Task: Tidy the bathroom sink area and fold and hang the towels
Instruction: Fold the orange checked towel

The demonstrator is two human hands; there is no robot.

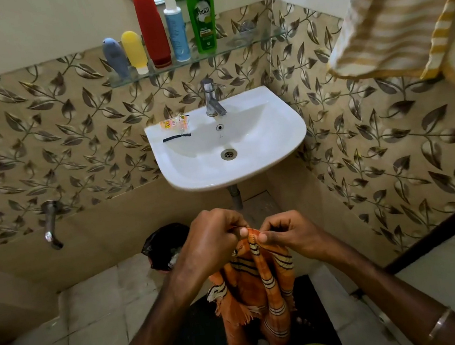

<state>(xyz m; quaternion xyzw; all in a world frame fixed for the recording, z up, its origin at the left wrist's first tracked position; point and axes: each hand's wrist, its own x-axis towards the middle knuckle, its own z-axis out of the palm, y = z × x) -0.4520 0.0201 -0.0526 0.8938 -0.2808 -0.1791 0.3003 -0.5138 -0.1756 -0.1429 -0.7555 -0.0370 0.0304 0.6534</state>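
An orange striped towel (256,287) with frayed fringe hangs bunched in front of me, below the white sink (283,136). My left hand (213,243) pinches its top edge on the left. My right hand (286,234) pinches the same edge just to the right, and the two hands almost touch. On the sink's left rim lie small torn wrappers (175,123) and a thin black strip (176,137). A yellow and white striped towel (403,13) hangs at the upper right.
A glass shelf (252,37) above the tap (213,98) carries several bottles and tubes. A black-lined bin (166,246) stands on the floor left of my hands. A wall spout (49,224) juts out at the left. A dark mat (187,342) lies underfoot.
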